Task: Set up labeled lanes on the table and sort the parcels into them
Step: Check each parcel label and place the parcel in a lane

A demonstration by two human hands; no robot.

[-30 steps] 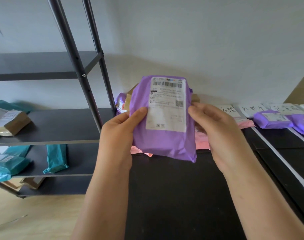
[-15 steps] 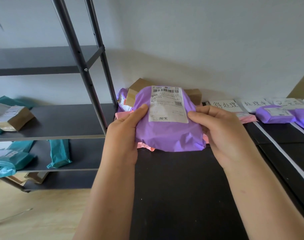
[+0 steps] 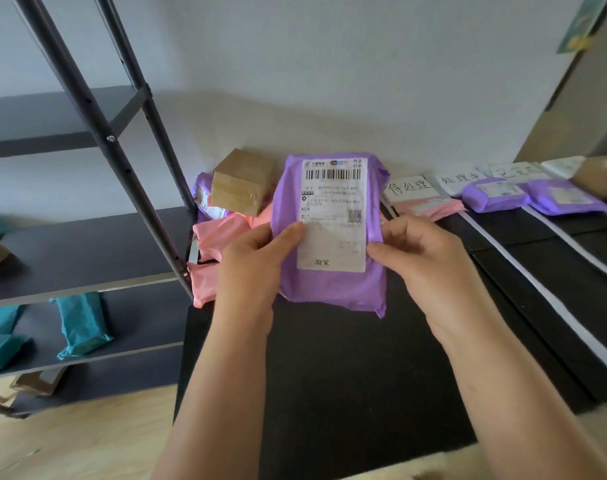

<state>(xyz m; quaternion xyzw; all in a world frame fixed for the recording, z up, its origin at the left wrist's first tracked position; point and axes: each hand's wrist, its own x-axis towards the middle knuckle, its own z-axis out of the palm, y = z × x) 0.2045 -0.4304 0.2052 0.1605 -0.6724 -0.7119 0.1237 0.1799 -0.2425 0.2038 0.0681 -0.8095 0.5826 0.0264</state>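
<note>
Black table, white-taped lanes on its right side. We're holding the purple parcel upright above the table's left part. Left grip and right grip pinch its sides, thumbs at the shipping label edges.

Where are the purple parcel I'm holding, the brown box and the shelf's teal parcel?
purple parcel [image 3: 333,289]: head view, wrap below its label
brown box [image 3: 238,195]: head view, front face
teal parcel [image 3: 82,323]: head view, middle
</note>
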